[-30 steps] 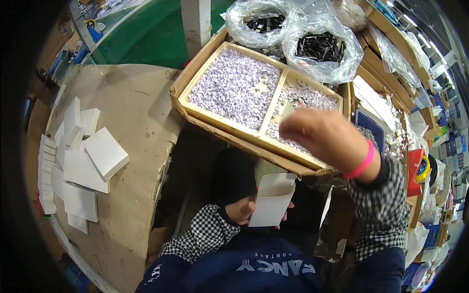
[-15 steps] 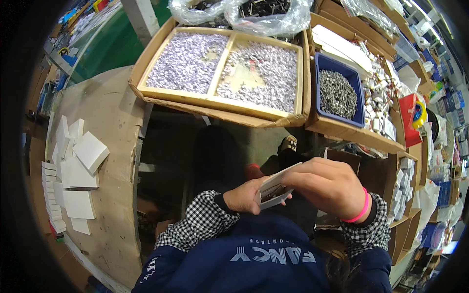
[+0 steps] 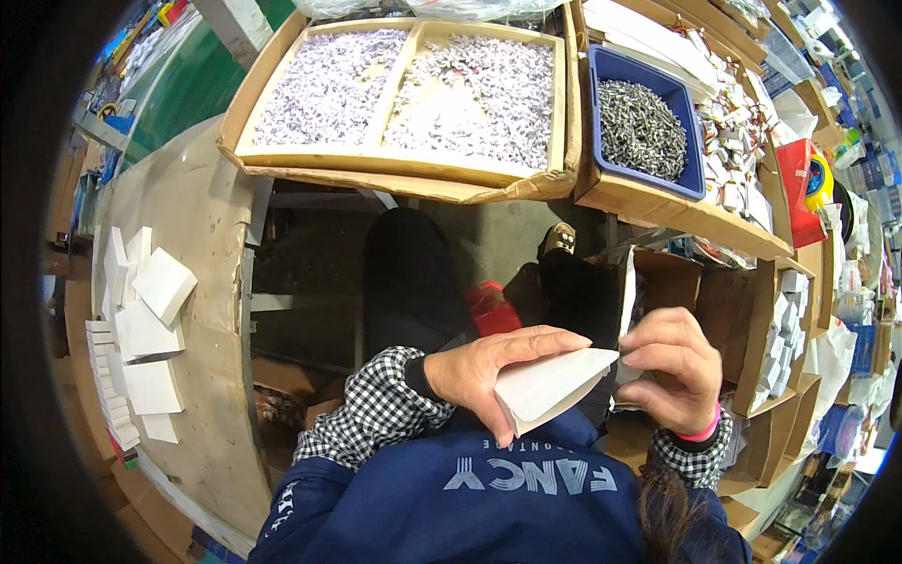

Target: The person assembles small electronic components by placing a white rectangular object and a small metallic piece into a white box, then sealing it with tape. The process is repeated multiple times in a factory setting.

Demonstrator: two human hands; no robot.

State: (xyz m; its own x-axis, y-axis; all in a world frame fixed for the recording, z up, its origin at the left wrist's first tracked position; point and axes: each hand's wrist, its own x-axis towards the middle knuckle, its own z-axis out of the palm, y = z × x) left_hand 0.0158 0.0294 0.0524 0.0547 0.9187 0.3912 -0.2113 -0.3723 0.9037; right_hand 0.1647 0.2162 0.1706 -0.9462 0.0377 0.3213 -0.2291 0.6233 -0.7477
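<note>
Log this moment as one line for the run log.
left hand: holds small white box | right hand: fingers at box's open end | white boxes: stacked on table, left

Small box [image 3: 550, 387]: matt white paperboard, smooth, crisp folds, pinched between left hand [image 3: 489, 362] and right hand [image 3: 672, 371]. Stacked boxes [image 3: 141, 320]: same matt white card. Worktop [image 3: 202, 235]: raw brown board, dull, scuffed. Divided tray [image 3: 404, 164]: pale smooth wood on rough corrugated cardboard. Blue bin [image 3: 691, 127]: glossy plastic, holding grey metal parts [image 3: 639, 127], faint sheen. Sleeves [image 3: 376, 414]: soft checked cloth. Wristband [image 3: 700, 432]: pink, rubbery.
</note>
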